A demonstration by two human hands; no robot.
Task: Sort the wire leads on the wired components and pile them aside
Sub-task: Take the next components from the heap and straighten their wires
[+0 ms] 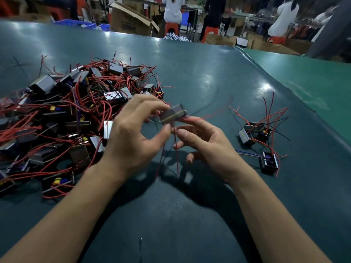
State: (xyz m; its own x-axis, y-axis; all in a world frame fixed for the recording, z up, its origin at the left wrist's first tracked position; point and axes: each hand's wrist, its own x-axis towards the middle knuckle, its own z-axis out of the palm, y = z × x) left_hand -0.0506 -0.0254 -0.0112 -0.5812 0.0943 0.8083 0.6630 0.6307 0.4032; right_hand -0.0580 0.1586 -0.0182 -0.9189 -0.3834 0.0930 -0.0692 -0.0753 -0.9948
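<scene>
A small grey boxy wired component point(173, 114) is held above the table at the centre. My left hand point(135, 133) pinches it between forefinger and thumb. My right hand point(207, 143) is just below and right of it, fingers curled around its red wire leads point(177, 158), which hang down blurred. A large tangled heap of wired components point(72, 114) with red leads lies on the left. A small pile of several components point(260, 137) lies on the right.
The dark green table point(190, 76) curves away to a lighter green strip point(303, 80) at the right. Beyond its far edge are cardboard boxes point(131, 19), blue crates point(74, 23), red stools point(171, 28) and several people.
</scene>
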